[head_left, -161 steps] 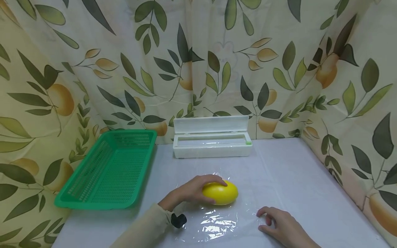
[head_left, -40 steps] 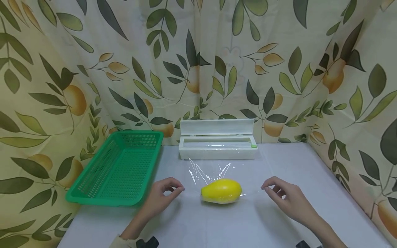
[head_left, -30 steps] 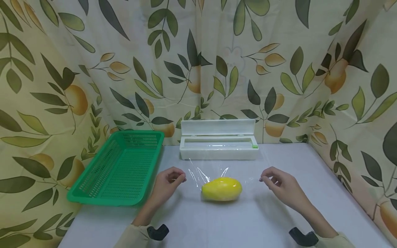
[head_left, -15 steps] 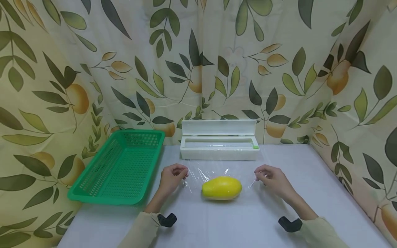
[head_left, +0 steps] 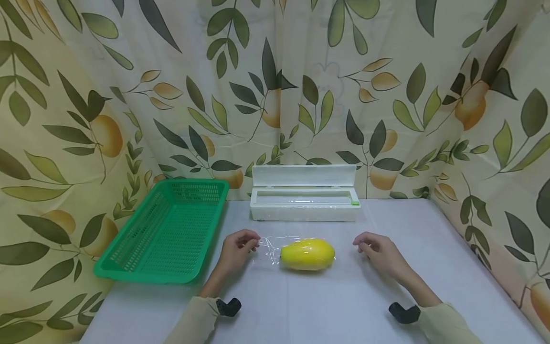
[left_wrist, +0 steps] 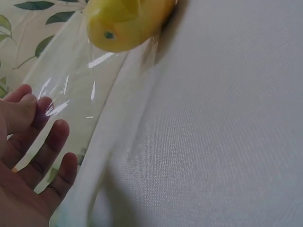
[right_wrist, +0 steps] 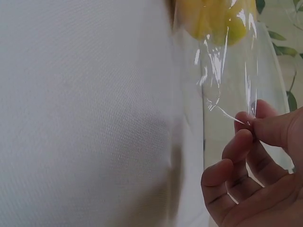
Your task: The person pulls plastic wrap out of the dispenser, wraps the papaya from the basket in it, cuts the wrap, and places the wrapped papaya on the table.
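Observation:
A smooth yellow papaya-like fruit [head_left: 308,254] lies on its side mid-table, and clear cling film [head_left: 269,248] wraps over it. My left hand [head_left: 236,253] pinches the film's left end between thumb and forefinger, left of the fruit. Opposite it, my right hand [head_left: 380,253] pinches the film's right end. In the left wrist view the film [left_wrist: 71,90] stretches from the fingertips up to the fruit [left_wrist: 125,23], whose dark stem spot faces this hand. The right wrist view has the film [right_wrist: 222,75] gathered into creases that run to the thumb and forefinger.
Behind the fruit stands a white cling film dispenser [head_left: 305,213] with its lid up and a green slider at its right end. A green plastic basket [head_left: 163,239] sits at the left. Leaf-patterned curtain [head_left: 301,95] surrounds the white-covered table [head_left: 318,310].
Earlier the left hand held the fruit on the flat film. Since then both hands took up the film's ends and raised them, drawing inward; the film now lies over the fruit, which has shifted slightly back.

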Demonstrator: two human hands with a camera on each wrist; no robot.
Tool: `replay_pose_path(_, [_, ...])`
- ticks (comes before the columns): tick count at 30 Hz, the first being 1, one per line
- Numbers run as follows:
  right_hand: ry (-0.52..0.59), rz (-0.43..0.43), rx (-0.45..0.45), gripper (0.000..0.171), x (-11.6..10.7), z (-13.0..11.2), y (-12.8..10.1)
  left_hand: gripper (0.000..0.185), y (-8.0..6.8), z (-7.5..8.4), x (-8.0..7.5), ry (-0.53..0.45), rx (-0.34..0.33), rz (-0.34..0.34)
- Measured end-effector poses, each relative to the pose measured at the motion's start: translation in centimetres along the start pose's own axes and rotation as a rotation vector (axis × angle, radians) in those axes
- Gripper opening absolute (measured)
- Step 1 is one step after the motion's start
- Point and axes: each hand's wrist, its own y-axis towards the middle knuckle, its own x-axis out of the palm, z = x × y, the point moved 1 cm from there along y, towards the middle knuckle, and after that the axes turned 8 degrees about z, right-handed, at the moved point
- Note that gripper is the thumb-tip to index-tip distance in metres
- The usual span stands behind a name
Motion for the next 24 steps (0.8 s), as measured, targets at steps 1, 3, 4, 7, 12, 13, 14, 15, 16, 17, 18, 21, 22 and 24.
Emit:
replay_pose_path(1, [-0.004, -0.001, 0.002, 0.019, -0.01, 0.04, 0.00, 0.013, -0.01, -0.02, 0.00, 0.010, -0.005, -0.006])
replay_pose_path(3, [-0.011, 0.002, 0.011, 0.019, -0.01, 0.10, -0.01, 0.011, -0.04, 0.00, -0.03, 0.030, -0.011, -0.018])
replay_pose_path(4, [-0.015, 0.002, 0.013, 0.020, -0.01, 0.11, -0.04, 0.011, -0.05, 0.00, -0.04, 0.035, -0.012, -0.023])
replay_pose_path(7, [-0.028, 0.002, 0.010, 0.020, 0.01, 0.21, -0.11, 0.009, -0.08, -0.04, -0.10, 0.049, -0.019, -0.028])
replay_pose_path(12, [-0.039, -0.006, 0.008, 0.019, 0.18, 0.18, -0.27, 0.009, -0.13, -0.26, -0.06, 0.084, -0.026, -0.002])
replay_pose_path(13, [-0.040, -0.007, 0.011, 0.019, 0.23, 0.17, -0.27, 0.010, -0.14, -0.29, -0.03, 0.091, -0.024, 0.004])
replay_pose_path(14, [-0.042, -0.008, 0.014, 0.019, 0.31, 0.13, -0.26, 0.010, -0.15, -0.33, 0.00, 0.097, -0.015, 0.010])
replay_pose_path(15, [-0.044, -0.007, 0.017, 0.019, 0.38, 0.12, -0.23, 0.010, -0.16, -0.35, 0.04, 0.099, -0.013, 0.016])
replay_pose_path(16, [-0.046, -0.007, 0.022, 0.019, 0.45, 0.11, -0.21, 0.011, -0.16, -0.39, 0.09, 0.101, -0.011, 0.024])
replay_pose_path(17, [-0.048, -0.007, 0.025, 0.019, 0.51, 0.10, -0.18, 0.011, -0.15, -0.46, 0.14, 0.109, -0.006, 0.031])
replay_pose_path(18, [-0.052, -0.007, 0.027, 0.019, 0.58, 0.10, -0.16, 0.011, -0.15, -0.54, 0.20, 0.121, 0.001, 0.038])
replay_pose_path(21, [-0.058, -0.007, 0.032, 0.018, 0.73, 0.21, -0.11, 0.012, -0.21, -0.64, 0.33, 0.147, -0.011, 0.055])
replay_pose_path(22, [-0.060, -0.008, 0.034, 0.018, 0.76, 0.28, -0.11, 0.012, -0.25, -0.71, 0.38, 0.154, -0.014, 0.057])
replay_pose_path(24, [-0.060, -0.009, 0.037, 0.018, 0.81, 0.44, -0.14, 0.012, -0.34, -0.76, 0.47, 0.166, -0.015, 0.057])
